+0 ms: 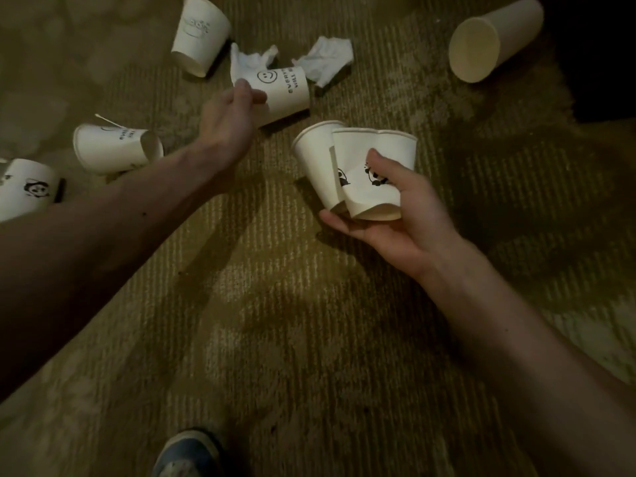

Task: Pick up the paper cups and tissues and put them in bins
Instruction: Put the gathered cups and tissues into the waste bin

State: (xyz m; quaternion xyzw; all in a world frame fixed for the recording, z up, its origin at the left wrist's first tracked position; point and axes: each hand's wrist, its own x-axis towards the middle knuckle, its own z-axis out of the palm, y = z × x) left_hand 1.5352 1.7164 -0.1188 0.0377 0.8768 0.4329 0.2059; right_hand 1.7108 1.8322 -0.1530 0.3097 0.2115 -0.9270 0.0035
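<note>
Right hand (406, 215) held two panda cups (375, 160) above the carpet (309, 339), fingers (344, 225) curled round their bases. Left hand (229, 122) pinched the near side of the smiley cup (285, 89), which sat tilted, touching one of two crumpled tissues (327, 60). Other cups (113, 148) lay scattered on the carpet.

Forearms are bare to the left hand (227, 122) and right hand (407, 215); one blue, pale-toed shoe (187, 454).

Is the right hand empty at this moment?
No, the right hand grips two paper cups with panda prints, held side by side above the carpet.
</note>
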